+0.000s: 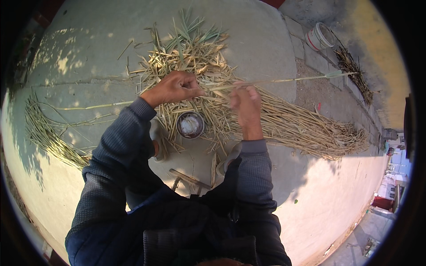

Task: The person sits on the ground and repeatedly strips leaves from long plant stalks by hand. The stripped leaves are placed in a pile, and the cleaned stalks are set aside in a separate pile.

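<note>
My left hand point(177, 86) is closed, its fingers curled over one end of a long, dry, reed-like stalk point(306, 78). My right hand point(246, 104), slightly smeared by motion, is closed around the same stalk a short way to the right. Beyond it the stalk stretches far right, with a pale green leafy part near its tip. Below both hands lies a heap of dry husks and leaves point(186, 57), greener at its far side. A small round bowl point(203, 128) with whitish contents stands between my feet. What lies inside the fingers is partly hidden.
A thick bundle of straw-coloured stalks point(319, 128) spreads to the right. Greener stalks point(49, 128) lie at the left, with a single stalk point(95, 106) near my left sleeve. A white bucket point(315, 39) and dark twigs point(350, 71) are far right. A wooden bar point(190, 179) lies by my legs.
</note>
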`<state>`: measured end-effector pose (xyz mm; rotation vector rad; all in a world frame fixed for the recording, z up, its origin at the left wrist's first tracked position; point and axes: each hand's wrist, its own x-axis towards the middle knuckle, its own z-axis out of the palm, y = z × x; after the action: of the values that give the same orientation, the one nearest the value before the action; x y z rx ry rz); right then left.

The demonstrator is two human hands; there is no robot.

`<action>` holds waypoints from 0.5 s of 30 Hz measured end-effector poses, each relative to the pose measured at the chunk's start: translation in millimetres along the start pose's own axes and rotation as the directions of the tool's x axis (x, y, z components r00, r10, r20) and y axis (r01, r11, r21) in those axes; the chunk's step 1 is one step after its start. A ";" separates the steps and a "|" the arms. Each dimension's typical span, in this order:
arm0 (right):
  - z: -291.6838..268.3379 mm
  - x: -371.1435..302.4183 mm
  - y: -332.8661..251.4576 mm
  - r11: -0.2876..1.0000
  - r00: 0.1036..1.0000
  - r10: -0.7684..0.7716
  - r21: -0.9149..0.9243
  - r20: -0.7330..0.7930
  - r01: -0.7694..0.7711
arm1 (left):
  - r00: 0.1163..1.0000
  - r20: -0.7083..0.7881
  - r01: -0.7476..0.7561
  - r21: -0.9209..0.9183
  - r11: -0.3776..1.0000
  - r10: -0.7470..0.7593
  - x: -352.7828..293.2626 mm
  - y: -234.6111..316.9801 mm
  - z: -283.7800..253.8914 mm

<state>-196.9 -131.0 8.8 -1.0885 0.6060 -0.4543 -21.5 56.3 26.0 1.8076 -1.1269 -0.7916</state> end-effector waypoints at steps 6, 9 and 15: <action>-2.4 -3.1 5.3 0.997 1.000 0.004 0.074 0.014 -0.005 | 0.991 -0.126 -0.023 0.094 0.995 0.035 -3.9 1.9 -0.6; -3.1 -2.3 11.6 0.996 0.998 -0.031 0.083 0.046 0.027 | 0.998 -0.057 -0.029 0.017 0.999 0.030 -4.2 2.5 -4.4; -2.1 -2.2 16.5 0.987 0.991 -0.111 0.128 0.072 0.102 | 0.999 -0.014 0.030 -0.099 0.995 -0.031 -2.5 6.8 -14.1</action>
<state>-199.1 -124.5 -6.4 -1.0180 0.4456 -0.5328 -13.4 61.4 38.6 1.7488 -1.0347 -0.8359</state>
